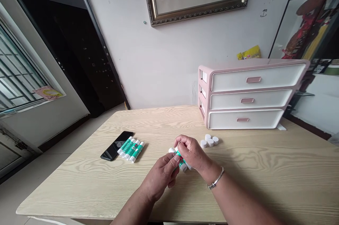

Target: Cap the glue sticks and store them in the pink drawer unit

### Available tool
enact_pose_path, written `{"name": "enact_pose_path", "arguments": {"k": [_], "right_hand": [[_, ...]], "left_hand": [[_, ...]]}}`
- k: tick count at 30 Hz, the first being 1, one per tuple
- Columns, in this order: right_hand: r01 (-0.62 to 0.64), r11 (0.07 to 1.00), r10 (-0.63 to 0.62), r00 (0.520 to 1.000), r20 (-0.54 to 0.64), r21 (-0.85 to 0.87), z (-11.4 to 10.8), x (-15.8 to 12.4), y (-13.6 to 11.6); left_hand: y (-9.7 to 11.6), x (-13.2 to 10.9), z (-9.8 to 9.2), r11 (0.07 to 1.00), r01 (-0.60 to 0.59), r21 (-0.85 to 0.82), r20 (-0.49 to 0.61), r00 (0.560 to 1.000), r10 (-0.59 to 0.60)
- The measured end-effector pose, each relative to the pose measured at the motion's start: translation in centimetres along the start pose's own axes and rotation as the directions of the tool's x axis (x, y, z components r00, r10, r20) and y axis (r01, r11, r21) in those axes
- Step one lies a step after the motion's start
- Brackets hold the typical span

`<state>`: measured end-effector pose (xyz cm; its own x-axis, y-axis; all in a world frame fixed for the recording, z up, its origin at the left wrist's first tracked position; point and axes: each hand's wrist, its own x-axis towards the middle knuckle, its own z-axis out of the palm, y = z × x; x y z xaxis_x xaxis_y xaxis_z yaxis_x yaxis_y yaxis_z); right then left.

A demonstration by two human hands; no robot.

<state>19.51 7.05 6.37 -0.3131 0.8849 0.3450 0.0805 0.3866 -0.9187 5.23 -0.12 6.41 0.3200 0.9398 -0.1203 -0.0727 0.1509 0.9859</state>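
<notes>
Over the middle of the table, my left hand (162, 172) is closed around a green-and-white glue stick (178, 152). The fingers of my right hand (192, 153) pinch the stick's upper end; its tip is largely covered by them. Just below and behind the hands lie more glue sticks (183, 167), partly hidden. To the right of my right hand sits a cluster of several white round caps (210, 142). On the left, a row of several glue sticks (131, 150) lies side by side, overlapping the edge of a black phone (116, 146).
A pink and white drawer unit (246, 99) stands at the back right of the wooden table (87, 186), a yellow packet (250, 53) behind it. Above hangs a framed picture (197, 11). A glass case (304, 24) is at the far right.
</notes>
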Motion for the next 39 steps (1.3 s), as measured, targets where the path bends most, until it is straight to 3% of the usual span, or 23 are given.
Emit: {"name": "enact_pose_path", "arguments": {"k": [4,9,11,13,15,17,19,21,24,28,31,34,39], "right_hand": [[-0.011,0.998,0.005,0.996,0.089,0.067,0.5,-0.6,-0.5],[-0.050,0.997,0.040,0.988,0.146,0.063,0.3,-0.6,0.3],[-0.041,0.999,0.040,0.998,0.039,0.004,-1.3,0.1,0.8],[-0.020,0.999,0.013,0.982,-0.187,-0.036,-3.5,1.1,0.9],[-0.012,0.999,-0.009,0.899,-0.437,-0.046,-5.3,1.8,0.6],[-0.023,0.996,-0.028,0.819,-0.573,-0.082,-6.0,2.2,0.2],[-0.033,0.989,-0.057,0.816,-0.575,-0.145,-5.6,2.0,0.1],[-0.026,0.972,-0.100,0.855,-0.510,-0.235,-4.7,1.8,0.5],[-0.014,0.934,-0.158,0.880,-0.449,-0.356,-4.2,1.6,1.8],[-0.048,0.932,-0.155,0.845,-0.512,-0.360,-5.4,2.1,2.8],[-0.117,0.906,-0.130,0.838,-0.530,-0.407,-6.4,2.3,3.0],[-0.238,0.832,-0.071,0.850,-0.522,-0.500,-7.3,2.4,3.1],[-0.462,0.710,0.038,0.779,-0.625,-0.532,-9.7,2.4,2.7]], "left_hand": [[-0.5,-0.4,0.1,0.980,0.044,-0.193,0.024,0.999,-0.040],[-0.2,-1.2,0.5,0.945,0.095,-0.312,0.051,0.995,-0.083],[-0.5,-1.7,0.6,0.937,0.130,-0.325,0.069,0.991,-0.114],[-0.9,-2.2,0.4,0.945,0.147,-0.291,0.062,0.989,-0.135],[-1.1,-2.5,-0.3,0.984,0.096,-0.153,-0.034,0.994,-0.102],[-0.9,-2.3,-1.3,0.987,0.023,0.159,-0.218,0.976,0.013],[-0.3,-1.7,-2.8,0.846,0.027,0.533,-0.344,0.920,0.187],[0.2,-1.0,-4.5,0.615,0.106,0.781,-0.370,0.872,0.320],[0.2,0.0,-6.9,0.305,0.255,0.918,-0.369,0.831,0.417],[-1.0,0.8,-8.7,0.018,0.412,0.911,-0.374,0.807,0.457],[-1.5,1.1,-8.9,-0.080,0.468,0.880,-0.387,0.804,0.451],[-1.2,1.0,-8.6,-0.105,0.504,0.857,-0.411,0.794,0.448],[-0.4,0.4,-8.6,-0.073,0.559,0.826,-0.475,0.760,0.444]]}}
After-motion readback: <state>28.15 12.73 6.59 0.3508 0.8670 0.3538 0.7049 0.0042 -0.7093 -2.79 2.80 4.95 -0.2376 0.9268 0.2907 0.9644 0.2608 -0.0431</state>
